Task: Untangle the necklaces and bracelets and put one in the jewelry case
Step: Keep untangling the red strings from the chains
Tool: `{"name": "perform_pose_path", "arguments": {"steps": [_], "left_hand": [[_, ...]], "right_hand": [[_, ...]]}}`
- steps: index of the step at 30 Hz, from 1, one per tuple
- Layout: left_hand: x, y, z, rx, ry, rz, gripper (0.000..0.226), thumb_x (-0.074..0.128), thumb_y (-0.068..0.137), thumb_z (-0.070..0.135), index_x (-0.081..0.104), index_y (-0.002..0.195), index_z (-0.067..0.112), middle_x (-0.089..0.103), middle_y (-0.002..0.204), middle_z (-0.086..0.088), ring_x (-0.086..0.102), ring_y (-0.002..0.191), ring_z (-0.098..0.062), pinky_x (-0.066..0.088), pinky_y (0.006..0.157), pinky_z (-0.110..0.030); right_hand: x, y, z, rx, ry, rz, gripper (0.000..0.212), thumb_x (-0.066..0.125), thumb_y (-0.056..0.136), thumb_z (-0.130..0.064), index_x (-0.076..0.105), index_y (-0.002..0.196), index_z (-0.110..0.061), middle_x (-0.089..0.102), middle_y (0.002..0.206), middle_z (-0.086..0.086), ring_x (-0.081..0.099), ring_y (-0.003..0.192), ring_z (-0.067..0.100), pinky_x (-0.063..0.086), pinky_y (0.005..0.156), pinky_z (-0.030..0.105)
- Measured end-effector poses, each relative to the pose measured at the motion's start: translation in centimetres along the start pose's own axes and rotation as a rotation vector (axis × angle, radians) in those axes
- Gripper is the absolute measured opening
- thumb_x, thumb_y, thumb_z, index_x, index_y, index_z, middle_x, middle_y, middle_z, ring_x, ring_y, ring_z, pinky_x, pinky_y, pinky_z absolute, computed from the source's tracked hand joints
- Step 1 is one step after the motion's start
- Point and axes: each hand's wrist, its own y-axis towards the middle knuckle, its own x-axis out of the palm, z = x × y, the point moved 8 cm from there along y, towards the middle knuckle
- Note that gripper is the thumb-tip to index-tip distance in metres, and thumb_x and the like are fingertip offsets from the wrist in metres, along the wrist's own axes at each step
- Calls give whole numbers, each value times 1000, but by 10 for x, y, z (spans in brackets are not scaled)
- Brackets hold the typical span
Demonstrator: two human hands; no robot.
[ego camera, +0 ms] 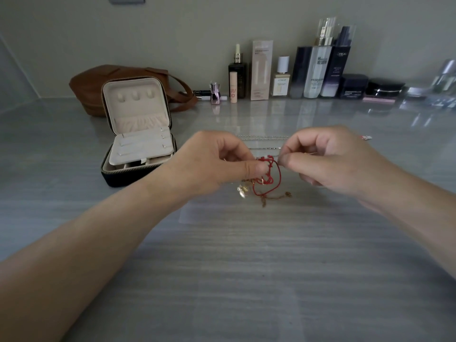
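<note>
Two hands are up over the grey streaky countertop [246, 255], both pinching the same red cord bracelet [271, 178]. Left hand [212, 161] has thumb and fingers closed on the left side of the cord up near its knotted top, and the right hand [330, 156] is pinched tight on the right side of it, so the red loop droops between them. Tangled into the bottom of that loop is a thin gold chain [274, 196] with a couple of little gold charms [242, 191], and that part seems to be resting on the counter, though honestly can't say for sure how much is lifted. Just behind the hands there are two silver chains [264, 138] laid out flat across the surface, apart from the tangle. The jewelry case [138, 134] sits off to the left, lid open and standing up, cream lining inside; can't make out any jewelry in it. Behind that is a brown leather bag [98, 82] against the wall, and along the back wall to the right there's a row of cosmetic bottles and jars [308, 72].
</note>
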Motion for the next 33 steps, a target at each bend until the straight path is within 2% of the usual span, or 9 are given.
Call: {"name": "perform_pose_path", "arguments": {"steps": [5, 9, 13, 16, 18, 20, 22, 25, 33], "left_hand": [[-11, 3, -9, -101, -53, 39, 19, 67, 57, 44, 70, 63, 26, 62, 59, 11, 50, 55, -2, 38, 53, -17], [-10, 3, -17, -203, -168, 14, 7, 63, 83, 19, 67, 77, 18, 64, 68, 6, 50, 50, -3, 37, 49, -18], [-5, 2, -20, -260, -303, 0, 19, 65, 72, 27, 65, 80, 9, 62, 65, 1, 46, 48, -6, 36, 44, -19], [-2, 1, -21, -281, -352, -38, 31, 67, 60, 33, 66, 79, 9, 62, 66, 0, 46, 49, -6, 37, 45, -19], [1, -1, -22, -297, -370, -59, 31, 68, 60, 32, 66, 80, 8, 62, 66, 2, 47, 50, -6, 38, 45, -18], [5, -2, -22, -303, -390, -80, 29, 68, 60, 27, 66, 81, 7, 62, 63, 3, 48, 50, -6, 39, 45, -18], [9, -2, -21, -304, -411, -99, 27, 67, 60, 23, 65, 80, 5, 60, 60, 3, 49, 49, -6, 40, 45, -18], [10, -2, -19, -295, -430, -114, 22, 64, 62, 18, 65, 79, 5, 63, 63, 0, 50, 49, -5, 41, 45, -17], [7, -1, -19, -290, -438, -104, 7, 58, 81, 8, 64, 81, 6, 68, 68, -2, 51, 50, -6, 42, 45, -18]], "right_hand": [[-8, 5, -1, -86, -82, 97, 11, 68, 82, -21, 68, 73, -27, 59, 56, -18, 51, 50, -3, 38, 54, 8], [-6, 13, 0, -118, -186, 144, 13, 69, 82, -23, 67, 74, -32, 65, 68, -12, 56, 62, 2, 44, 64, 18], [4, 13, 3, -104, -270, 92, 7, 68, 83, -23, 71, 85, -29, 67, 80, -17, 62, 76, 1, 47, 73, 18], [-1, 7, -4, -139, -243, 146, 10, 63, 86, -29, 71, 84, -23, 67, 76, -12, 62, 71, 5, 48, 70, 19], [-3, 3, -12, -171, -156, 160, 34, 56, 86, -42, 70, 79, -11, 68, 73, 11, 63, 71, 23, 52, 69, 30], [1, -2, -21, -174, -44, 99, 46, 52, 76, -51, 70, 79, -8, 68, 72, 12, 62, 64, 20, 51, 63, 19], [8, -4, -24, -152, -19, 40, 32, 60, 70, -48, 70, 76, -19, 69, 68, -2, 59, 59, 3, 46, 58, 10], [7, -1, -16, -117, -49, 63, 5, 72, 76, -27, 67, 74, -28, 69, 72, -5, 63, 68, 6, 52, 67, 21], [-2, -6, -21, -159, -49, 147, 10, 68, 81, -22, 65, 71, -25, 61, 62, -10, 51, 55, -2, 41, 54, 10]]}}
